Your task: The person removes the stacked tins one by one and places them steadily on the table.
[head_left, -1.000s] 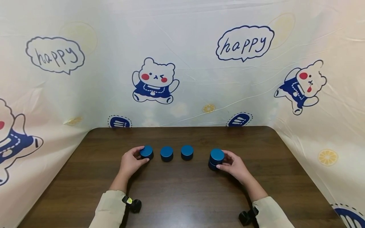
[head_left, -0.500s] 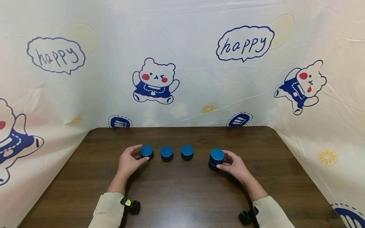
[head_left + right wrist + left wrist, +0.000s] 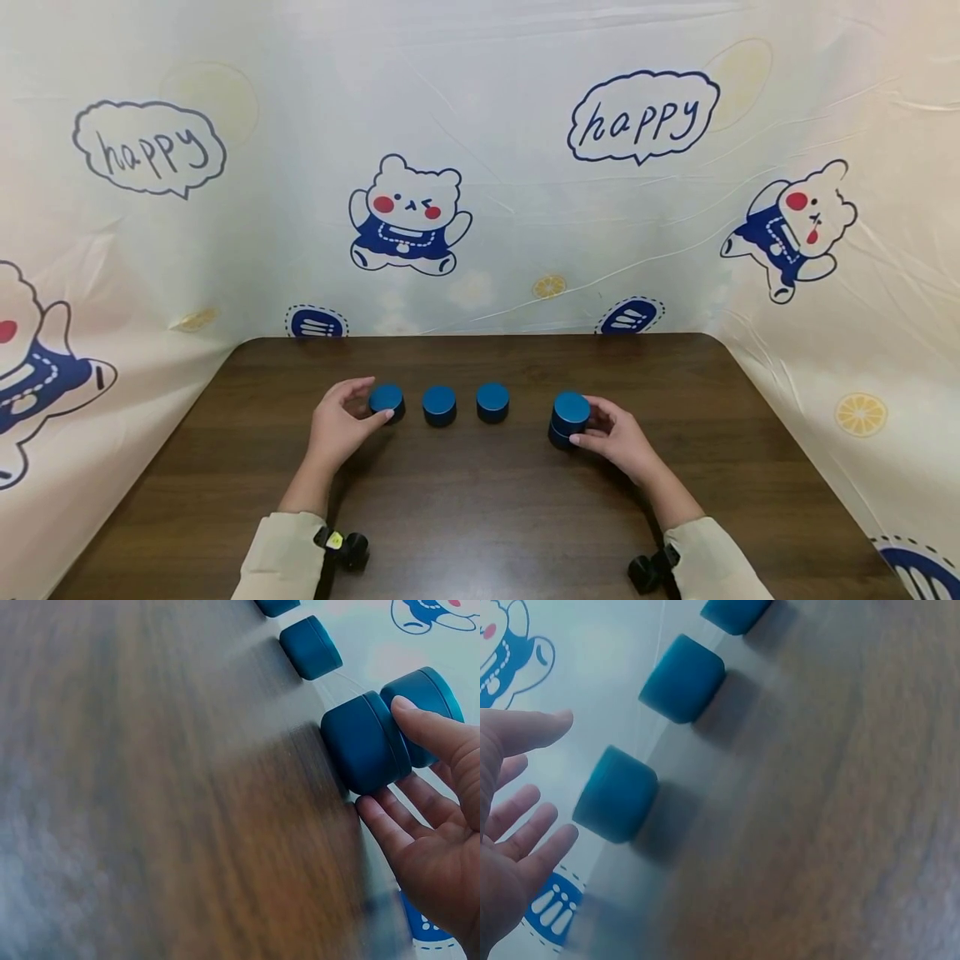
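Left hand [image 3: 341, 421], lower centre-left of frame: fingers loose, spread, gripping nothing. Right hand [image 3: 617, 435], centre-right: thumb and fingers curved in a hold. Both forearms sleeved.

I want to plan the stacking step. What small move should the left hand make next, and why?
Probably close the left hand on the nearest single blue round block. In the left wrist view its fingers are spread beside that block without touching, while the right hand steadies the stack of two blue round blocks.

Makeshift home recording booth: cartoon-bear cloth [image 3: 480, 167] walls, wooden table [image 3: 480, 517].
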A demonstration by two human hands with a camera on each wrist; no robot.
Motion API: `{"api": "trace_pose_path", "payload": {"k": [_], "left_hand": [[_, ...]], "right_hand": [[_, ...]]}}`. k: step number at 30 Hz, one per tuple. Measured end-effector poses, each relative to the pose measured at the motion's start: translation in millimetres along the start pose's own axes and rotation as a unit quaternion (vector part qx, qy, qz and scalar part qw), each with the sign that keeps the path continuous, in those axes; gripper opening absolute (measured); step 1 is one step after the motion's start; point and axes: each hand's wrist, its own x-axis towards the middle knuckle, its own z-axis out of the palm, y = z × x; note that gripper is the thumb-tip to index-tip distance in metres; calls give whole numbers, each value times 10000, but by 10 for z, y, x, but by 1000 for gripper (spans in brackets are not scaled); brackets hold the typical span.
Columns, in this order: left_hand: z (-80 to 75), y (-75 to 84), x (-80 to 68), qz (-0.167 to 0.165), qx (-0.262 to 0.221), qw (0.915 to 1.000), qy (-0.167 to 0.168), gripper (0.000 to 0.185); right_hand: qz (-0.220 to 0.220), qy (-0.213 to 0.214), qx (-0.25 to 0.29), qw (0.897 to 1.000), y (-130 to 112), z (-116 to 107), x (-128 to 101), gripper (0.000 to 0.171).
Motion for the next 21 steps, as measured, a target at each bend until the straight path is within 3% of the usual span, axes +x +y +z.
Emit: {"api": "trace_pose_path", "payload": {"k": [21], "left_hand": [[82,270,-24,289,-418,9983,-279,60]], "right_hand": [[42,23,46,10000,12,2,19,63]]}}
